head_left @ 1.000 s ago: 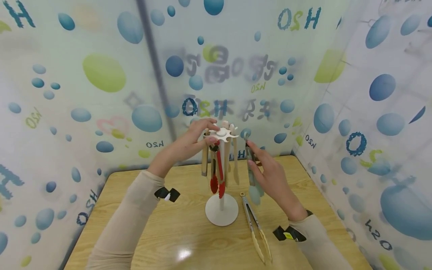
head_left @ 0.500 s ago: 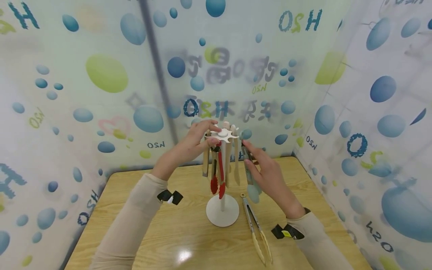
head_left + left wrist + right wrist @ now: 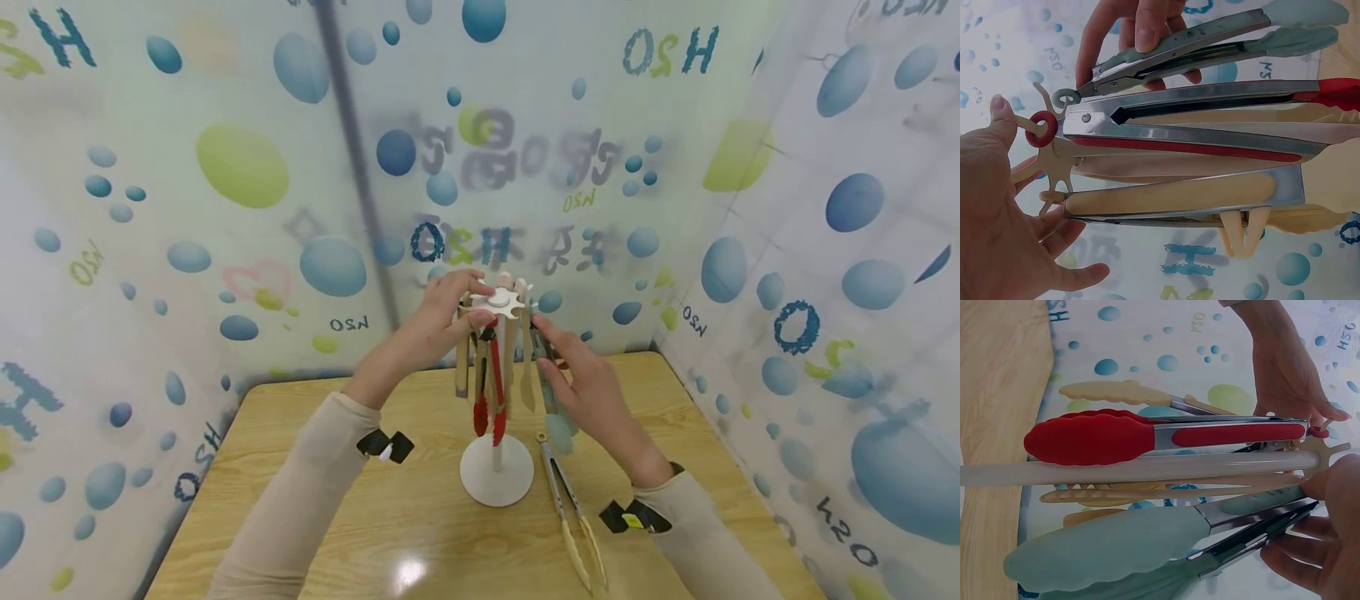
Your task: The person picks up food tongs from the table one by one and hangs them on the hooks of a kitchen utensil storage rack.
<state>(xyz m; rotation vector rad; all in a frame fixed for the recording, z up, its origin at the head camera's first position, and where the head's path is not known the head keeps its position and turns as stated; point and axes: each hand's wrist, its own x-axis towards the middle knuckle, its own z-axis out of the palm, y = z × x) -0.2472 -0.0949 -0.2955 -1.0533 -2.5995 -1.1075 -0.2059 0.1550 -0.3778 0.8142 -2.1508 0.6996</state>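
My left hand (image 3: 427, 333) holds the hooked top of a white utensil rack (image 3: 498, 302), thumb at the near side and fingers behind. My right hand (image 3: 592, 387) grips pale green tongs (image 3: 1110, 544) around their handle, tips hanging down. Their ring (image 3: 1065, 97) is at one of the rack's hooks in the left wrist view; whether it is fully over the hook I cannot tell. Beside them hang red tongs (image 3: 1191, 100), their ring on a hook near my left thumb. Yellow-beige tongs (image 3: 1179, 195) hang on the rack's other side.
The rack's round white base (image 3: 480, 483) stands on a wooden table (image 3: 360, 533). Cream-tipped tongs (image 3: 576, 557) lie spread on the table, right of the base. Beige utensils (image 3: 527, 387) hang at the back of the rack. A bubble-printed curtain (image 3: 247, 167) surrounds the table.
My right hand has brought the green tongs leftward, up against the rack's hooks. My left hand keeps its hold on the rack's top.
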